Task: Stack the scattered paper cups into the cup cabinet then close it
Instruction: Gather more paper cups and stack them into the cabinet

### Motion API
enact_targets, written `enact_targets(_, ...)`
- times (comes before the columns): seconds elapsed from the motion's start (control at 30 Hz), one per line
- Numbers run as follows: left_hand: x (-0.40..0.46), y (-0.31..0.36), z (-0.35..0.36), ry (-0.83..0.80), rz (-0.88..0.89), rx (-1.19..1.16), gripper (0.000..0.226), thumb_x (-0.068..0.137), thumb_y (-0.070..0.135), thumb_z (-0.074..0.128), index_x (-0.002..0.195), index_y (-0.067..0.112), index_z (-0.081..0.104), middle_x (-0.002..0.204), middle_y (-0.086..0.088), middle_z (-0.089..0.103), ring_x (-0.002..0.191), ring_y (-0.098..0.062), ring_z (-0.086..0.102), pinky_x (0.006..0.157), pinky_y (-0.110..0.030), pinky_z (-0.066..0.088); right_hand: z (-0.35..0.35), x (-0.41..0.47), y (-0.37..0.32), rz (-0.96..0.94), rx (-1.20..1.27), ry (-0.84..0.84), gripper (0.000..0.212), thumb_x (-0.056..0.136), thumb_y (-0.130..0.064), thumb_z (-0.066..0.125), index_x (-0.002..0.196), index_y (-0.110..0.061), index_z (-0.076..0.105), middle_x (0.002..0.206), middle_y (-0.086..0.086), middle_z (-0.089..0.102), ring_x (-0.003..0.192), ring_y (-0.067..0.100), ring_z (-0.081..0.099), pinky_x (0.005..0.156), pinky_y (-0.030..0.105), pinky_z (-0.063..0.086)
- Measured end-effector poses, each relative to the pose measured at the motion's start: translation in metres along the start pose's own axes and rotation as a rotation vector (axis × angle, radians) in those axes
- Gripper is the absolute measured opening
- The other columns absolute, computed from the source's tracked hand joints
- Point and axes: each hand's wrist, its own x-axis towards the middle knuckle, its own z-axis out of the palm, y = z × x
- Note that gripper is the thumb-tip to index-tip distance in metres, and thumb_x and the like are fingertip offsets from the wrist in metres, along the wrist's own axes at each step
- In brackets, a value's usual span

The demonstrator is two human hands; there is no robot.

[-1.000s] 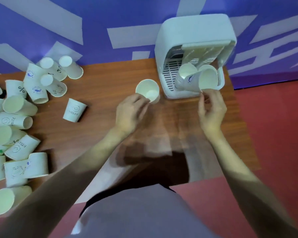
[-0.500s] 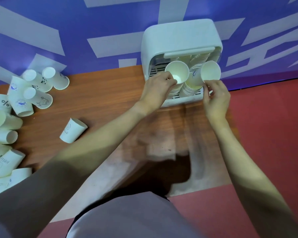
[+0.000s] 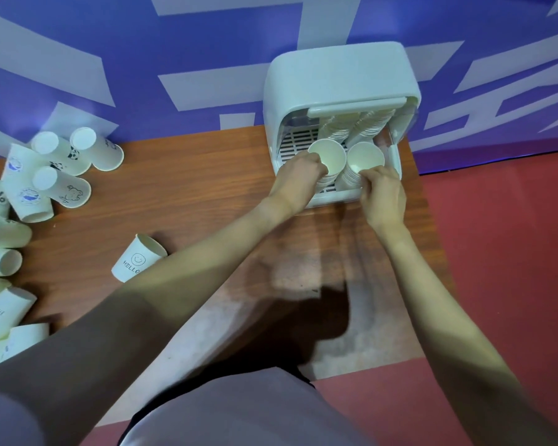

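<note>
Wooden tabletop runs beneath a purple-and-white wall, with the open white cup cabinet at its far right. Your left hand grips the left cup stack inside it; your right hand pinches the right cup stack. Loose paper cups lie scattered far left.

Wooden table against purple-and-white wall; red floor
</note>
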Motion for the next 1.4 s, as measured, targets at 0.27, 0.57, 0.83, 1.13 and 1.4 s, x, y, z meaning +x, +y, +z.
enact_targets(0.27,-0.058,-0.017,-0.015,0.224,-0.065,-0.178,0.024,0.093,0.021,0.053,0.112,0.008,0.059,0.107,-0.010,0.059,0.100,-0.030,0.055,0.076,-0.042,0.050,-0.005,-0.024,-0.037,-0.043,0.138,0.076,0.029,0.091,-0.010,0.051,0.118,-0.002,0.056,0.113,0.017,0.058,0.107,0.035,0.050,0.082,0.043,0.045)
enact_targets(0.57,-0.241,-0.103,-0.017,0.276,-0.409,-0.142,0.020,0.088,0.011,0.058,0.106,0.006,0.063,0.095,-0.013,0.060,0.085,-0.033,0.059,0.071,-0.039,0.050,0.044,-0.099,-0.138,-0.269,0.188,-0.243,0.037,0.089,-0.011,0.054,0.126,-0.004,0.052,0.117,0.016,0.054,0.111,0.034,0.051,0.094,0.042,0.046)
enact_targets(0.83,-0.398,-0.176,-0.022,0.302,-0.788,-0.060,0.022,0.088,0.014,0.056,0.107,0.005,0.062,0.099,-0.016,0.060,0.086,-0.034,0.057,0.073,-0.039,0.047,0.104,-0.136,-0.249,-0.482,0.160,-0.554,0.051,0.094,-0.016,0.052,0.142,-0.010,0.038,0.140,0.007,0.041,0.121,0.026,0.049,0.099,0.039,0.045)
enact_targets(1.13,-0.484,-0.231,-0.041,0.050,-0.970,-0.026,0.065,0.058,0.031,0.086,0.111,0.004,0.060,0.109,-0.021,0.057,0.095,-0.042,0.052,0.076,-0.047,0.046,0.164,-0.124,-0.359,-0.350,0.227,-0.661,0.071,0.091,-0.018,0.060,0.149,-0.012,0.020,0.155,0.006,0.022,0.118,0.029,0.054,0.097,0.043,0.046)
enact_targets(1.4,-0.512,-0.251,-0.048,-0.064,-0.788,0.042,0.059,0.065,-0.008,0.062,0.123,0.003,0.057,0.126,-0.022,0.053,0.108,-0.043,0.052,0.078,-0.048,0.050,0.183,-0.135,-0.401,-0.230,0.171,-0.596,0.040,0.091,-0.005,0.053,0.130,-0.005,0.042,0.131,0.016,0.048,0.117,0.035,0.051,0.089,0.040,0.042)
